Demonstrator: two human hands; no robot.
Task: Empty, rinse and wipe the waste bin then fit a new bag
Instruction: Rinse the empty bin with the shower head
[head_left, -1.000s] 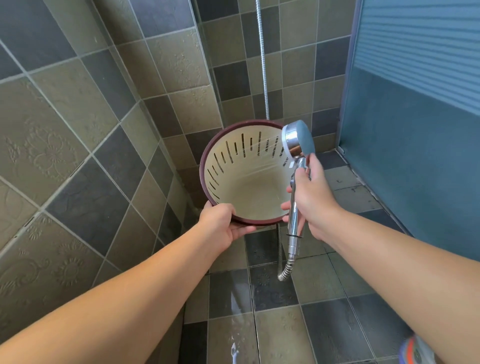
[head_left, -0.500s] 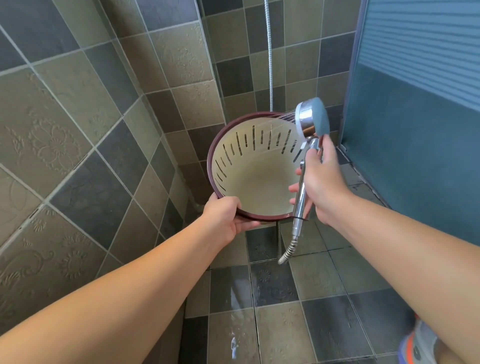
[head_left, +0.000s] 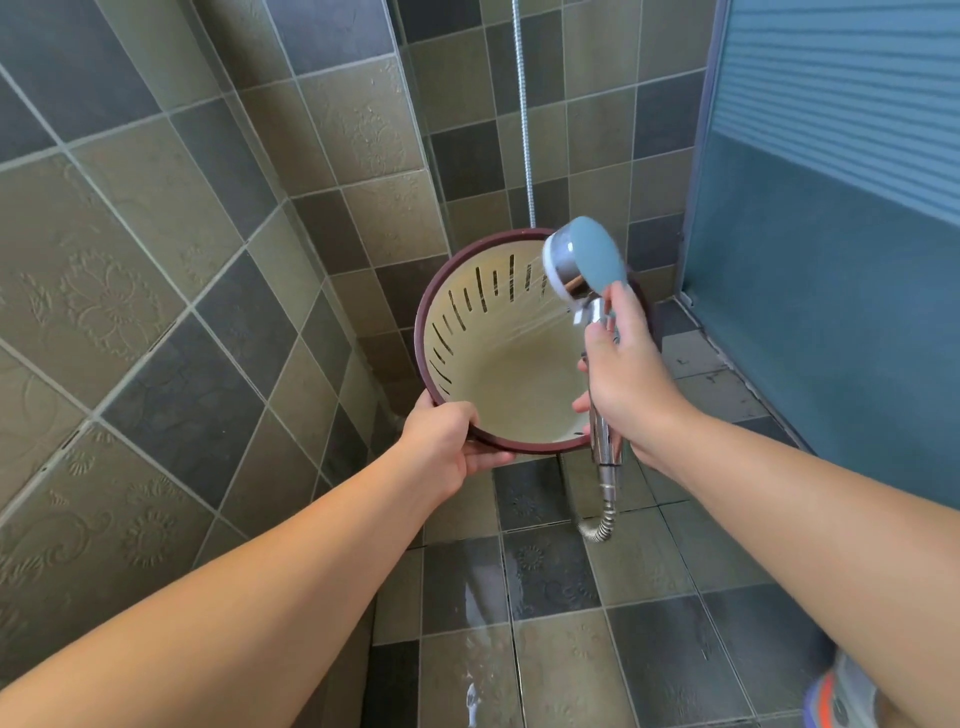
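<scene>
The waste bin (head_left: 509, 374) is round, with a cream slotted inside and a dark red rim. It is tilted with its mouth toward me, above the shower floor. My left hand (head_left: 447, 447) grips its near rim from below. My right hand (head_left: 623, 374) holds the chrome handle of a shower head (head_left: 584, 260) with a pale blue back. The head sits at the bin's upper right rim and sprays water leftward into the bin. The bin holds no bag.
Tiled walls (head_left: 208, 260) close in on the left and behind. A blue glass partition (head_left: 831, 260) stands on the right. The metal shower hose (head_left: 597, 525) loops down below my right hand. The floor tiles (head_left: 519, 649) are wet. A shoe (head_left: 841, 696) shows at bottom right.
The shower head has turned on and now sprays into the bin. Bin and both hands sit a little higher and further right in view.
</scene>
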